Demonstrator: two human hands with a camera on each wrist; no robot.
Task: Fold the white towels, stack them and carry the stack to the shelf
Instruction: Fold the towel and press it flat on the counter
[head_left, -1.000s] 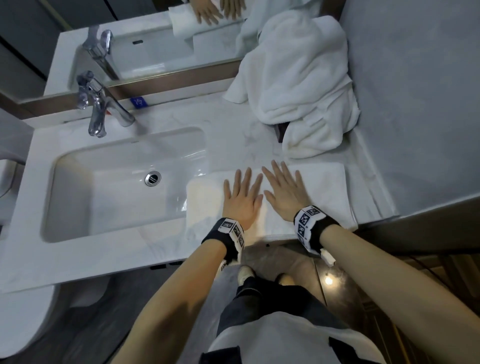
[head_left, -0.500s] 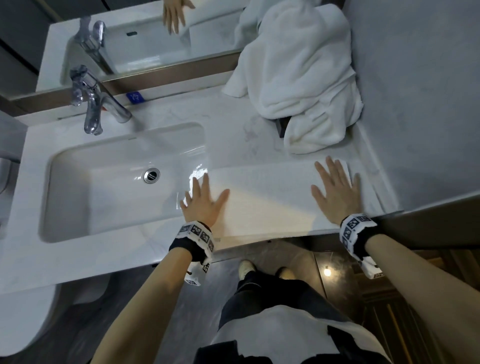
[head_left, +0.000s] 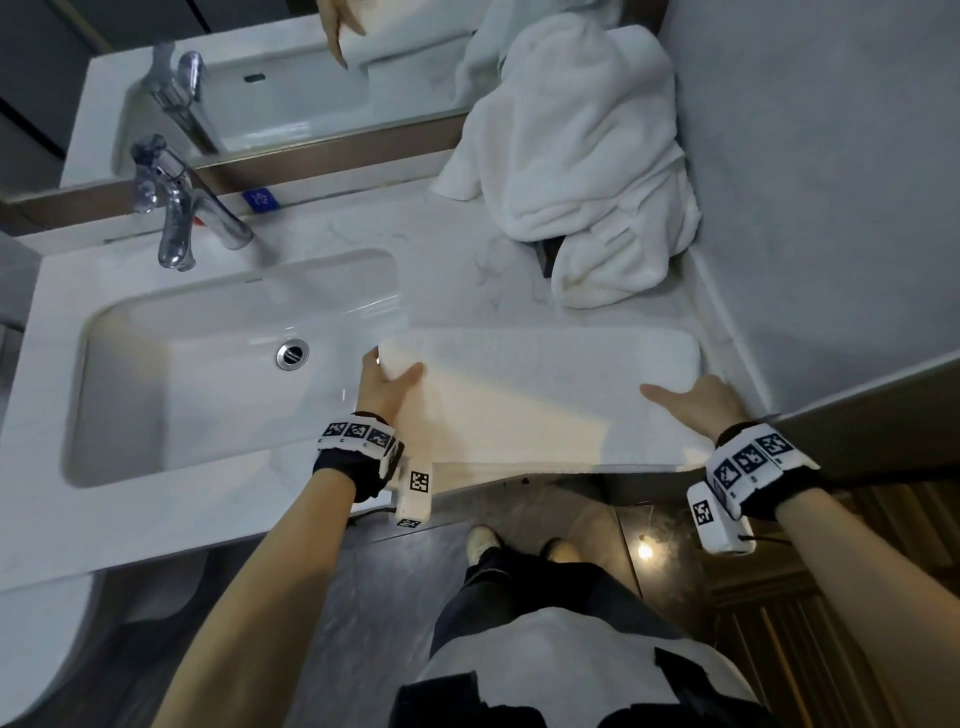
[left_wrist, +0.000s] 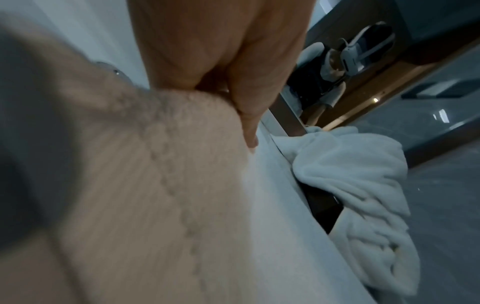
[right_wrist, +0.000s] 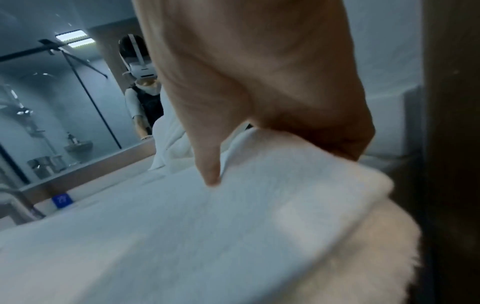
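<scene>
Folded towel (head_left: 540, 395) flat on countertop (head_left: 291, 499) — both hands gripping it, left hand (head_left: 384, 387) and right hand (head_left: 696, 400) at opposite ends.

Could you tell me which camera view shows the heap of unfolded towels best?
The head view: the heap lies whole at the counter's back right corner. The left wrist view shows its side, blurred at the frame's edge. The right wrist view shows only a strip of it behind the right hand.

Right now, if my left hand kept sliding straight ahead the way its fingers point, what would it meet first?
Probably the faucet. The left hand grips the flat towel beside the sink; depth is uncertain.
</scene>
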